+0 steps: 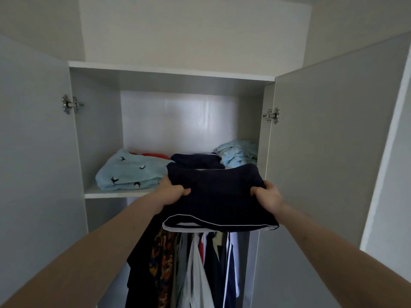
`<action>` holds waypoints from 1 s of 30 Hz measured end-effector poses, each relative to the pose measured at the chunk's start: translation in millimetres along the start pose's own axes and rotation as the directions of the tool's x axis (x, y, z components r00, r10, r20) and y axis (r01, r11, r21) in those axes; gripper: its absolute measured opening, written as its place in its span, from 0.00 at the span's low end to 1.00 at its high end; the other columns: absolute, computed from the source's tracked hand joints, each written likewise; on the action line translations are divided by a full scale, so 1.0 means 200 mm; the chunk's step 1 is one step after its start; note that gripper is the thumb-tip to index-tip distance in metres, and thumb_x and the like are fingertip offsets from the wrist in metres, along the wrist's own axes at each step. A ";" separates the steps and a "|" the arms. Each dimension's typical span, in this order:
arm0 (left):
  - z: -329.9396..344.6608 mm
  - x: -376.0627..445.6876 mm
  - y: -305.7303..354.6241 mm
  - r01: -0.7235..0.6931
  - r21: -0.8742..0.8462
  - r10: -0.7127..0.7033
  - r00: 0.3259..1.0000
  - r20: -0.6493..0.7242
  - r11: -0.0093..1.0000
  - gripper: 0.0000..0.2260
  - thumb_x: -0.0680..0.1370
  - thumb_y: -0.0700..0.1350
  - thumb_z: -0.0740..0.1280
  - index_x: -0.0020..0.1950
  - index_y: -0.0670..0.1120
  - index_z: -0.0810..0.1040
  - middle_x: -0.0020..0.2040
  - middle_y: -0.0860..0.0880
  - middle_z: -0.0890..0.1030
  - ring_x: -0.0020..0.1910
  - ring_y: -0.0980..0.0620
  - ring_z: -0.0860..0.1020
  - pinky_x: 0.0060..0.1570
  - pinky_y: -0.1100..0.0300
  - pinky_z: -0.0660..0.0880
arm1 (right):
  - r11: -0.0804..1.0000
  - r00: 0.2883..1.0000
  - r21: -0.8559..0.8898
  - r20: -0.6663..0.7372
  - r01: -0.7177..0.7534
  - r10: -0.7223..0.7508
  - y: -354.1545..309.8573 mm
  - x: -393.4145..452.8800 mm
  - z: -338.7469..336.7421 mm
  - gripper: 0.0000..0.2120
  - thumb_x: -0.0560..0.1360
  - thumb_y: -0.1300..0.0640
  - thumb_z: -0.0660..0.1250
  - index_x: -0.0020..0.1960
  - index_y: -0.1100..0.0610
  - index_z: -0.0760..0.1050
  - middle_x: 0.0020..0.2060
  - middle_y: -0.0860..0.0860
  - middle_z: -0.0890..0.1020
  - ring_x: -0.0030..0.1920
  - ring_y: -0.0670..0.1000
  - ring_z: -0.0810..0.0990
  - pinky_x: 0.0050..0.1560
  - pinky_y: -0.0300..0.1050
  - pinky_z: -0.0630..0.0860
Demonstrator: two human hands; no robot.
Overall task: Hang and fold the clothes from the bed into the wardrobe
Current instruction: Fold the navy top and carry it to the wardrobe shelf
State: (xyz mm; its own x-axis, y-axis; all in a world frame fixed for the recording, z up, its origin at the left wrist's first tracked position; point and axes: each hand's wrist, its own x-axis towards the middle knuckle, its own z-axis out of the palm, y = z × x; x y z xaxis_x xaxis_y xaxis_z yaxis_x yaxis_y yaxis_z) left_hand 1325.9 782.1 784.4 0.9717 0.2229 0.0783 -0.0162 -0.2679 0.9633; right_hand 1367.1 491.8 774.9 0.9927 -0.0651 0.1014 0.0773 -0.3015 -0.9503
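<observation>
Navy folded garment [219, 196], white piping along its near fold, is being held up at the mouth of the wardrobe [171, 71], level with the upper shelf [115, 193]. Left hand [172, 193] is gripping its left edge, thumb curled over the top, fingers hidden beneath the cloth. Right hand [268, 196] is doing the same on the right edge, thumb on top, the rest tucked under. Both hands are closed on the fabric; neither is free.

Long axis of the bundle is running left to right, across the opening and parallel to the shelf's front lip. Its far edge is already overlapping the shelf line from this view; whether it is resting on the board cannot be told.

Shelf contents: pale blue garment with dark motifs [131, 171] at left, something red [155, 155] behind it, a second navy folded piece [196, 160] in the centre, a light blue crumpled garment [238, 152] at right rear. The open spot appears to be straight ahead of the hands, in front of or on top of the second navy piece, between the two blue items.

Judgement: the coming move is a straight push forward, both hands equally near, no turning of the bundle needed. Hanging clothes [195, 270] are showing below the shelf.
</observation>
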 end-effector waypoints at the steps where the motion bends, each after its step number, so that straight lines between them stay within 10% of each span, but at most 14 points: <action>1: 0.00 0.08 0.00 0.004 -0.003 -0.004 1.000 0.003 1.000 0.28 0.76 0.36 0.72 0.74 0.45 0.69 0.66 0.44 0.78 0.63 0.42 0.78 0.67 0.45 0.74 | 1.000 1.000 0.003 -0.009 -0.001 0.001 0.00 0.08 0.02 0.18 0.74 0.61 0.66 0.63 0.55 0.75 0.46 0.52 0.82 0.45 0.53 0.82 0.38 0.43 0.75; 7: -0.02 0.54 0.05 0.048 -0.021 -0.048 0.999 -0.006 0.999 0.13 0.73 0.32 0.66 0.56 0.43 0.78 0.56 0.40 0.82 0.52 0.41 0.81 0.57 0.47 0.79 | 0.997 1.000 -0.077 -0.019 -0.019 0.018 -0.07 0.52 0.16 0.20 0.74 0.61 0.67 0.65 0.56 0.75 0.45 0.51 0.81 0.44 0.53 0.81 0.37 0.42 0.75; 16: -0.07 1.18 0.06 0.088 -0.049 -0.087 0.996 0.013 0.995 0.30 0.71 0.36 0.68 0.73 0.41 0.64 0.57 0.43 0.77 0.49 0.45 0.79 0.39 0.56 0.75 | 0.984 1.000 -0.179 -0.012 0.018 -0.021 -0.18 1.09 0.34 0.24 0.74 0.60 0.67 0.70 0.55 0.71 0.47 0.50 0.79 0.47 0.54 0.80 0.54 0.52 0.79; 23: -0.02 1.50 -0.05 0.028 0.096 -0.023 0.998 -0.060 0.995 0.39 0.73 0.40 0.74 0.79 0.42 0.57 0.70 0.40 0.72 0.63 0.41 0.75 0.61 0.53 0.74 | 0.921 0.997 -0.386 -0.022 0.054 -0.068 -0.11 1.37 0.43 0.34 0.77 0.55 0.68 0.80 0.54 0.59 0.69 0.59 0.75 0.66 0.62 0.76 0.62 0.50 0.74; 30: 0.12 1.35 -0.36 -0.337 0.686 0.287 0.939 0.191 0.645 0.35 0.77 0.66 0.61 0.81 0.55 0.59 0.81 0.49 0.59 0.79 0.46 0.58 0.78 0.50 0.55 | 0.617 0.950 -0.755 0.023 0.220 -0.310 0.25 1.23 0.69 0.24 0.79 0.37 0.60 0.73 0.41 0.70 0.74 0.45 0.68 0.73 0.54 0.66 0.72 0.54 0.62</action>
State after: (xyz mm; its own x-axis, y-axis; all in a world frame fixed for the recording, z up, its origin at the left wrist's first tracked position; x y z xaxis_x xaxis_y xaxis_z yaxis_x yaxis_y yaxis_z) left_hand 1594.3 838.7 729.7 0.9526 -0.0470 0.3006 -0.1761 -0.8908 0.4189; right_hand 1628.0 592.1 712.1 0.9217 0.0536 0.3841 0.1961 -0.9189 -0.3423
